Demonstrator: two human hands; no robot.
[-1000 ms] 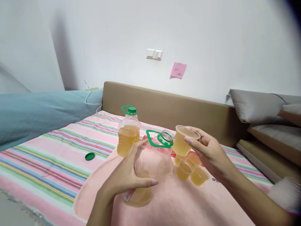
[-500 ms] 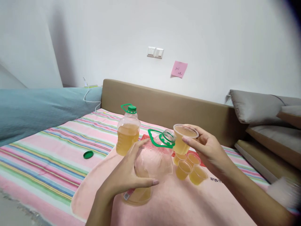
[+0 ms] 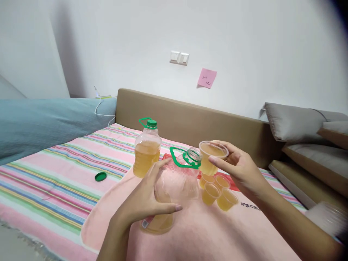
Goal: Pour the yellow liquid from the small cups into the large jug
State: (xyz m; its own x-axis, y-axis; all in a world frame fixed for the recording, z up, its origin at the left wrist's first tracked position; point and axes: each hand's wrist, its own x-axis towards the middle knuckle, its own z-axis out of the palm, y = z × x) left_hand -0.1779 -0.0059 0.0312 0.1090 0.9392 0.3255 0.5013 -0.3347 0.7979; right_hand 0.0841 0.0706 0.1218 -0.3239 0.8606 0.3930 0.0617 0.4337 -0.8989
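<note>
My left hand is wrapped round a clear plastic bottle with a green carry ring and no cap. The bottle tilts to the right, and yellow liquid lies in its lower part. My right hand grips a clear plastic cup of yellow liquid by its side, close to the bottle's mouth. Below that cup stand several filled cups. Behind my left hand is a second bottle, upright, green-capped and partly full. A loose green cap lies on the striped cloth at the left.
A pink mat covers part of the striped cloth. A brown headboard runs along the wall. Grey cushions are piled at the right, near a blurred clear stack. A white cable trails at the back left.
The whole view has shifted slightly. Both hands keep their holds on the tilted bottle and the cup, with little visible movement between them.
</note>
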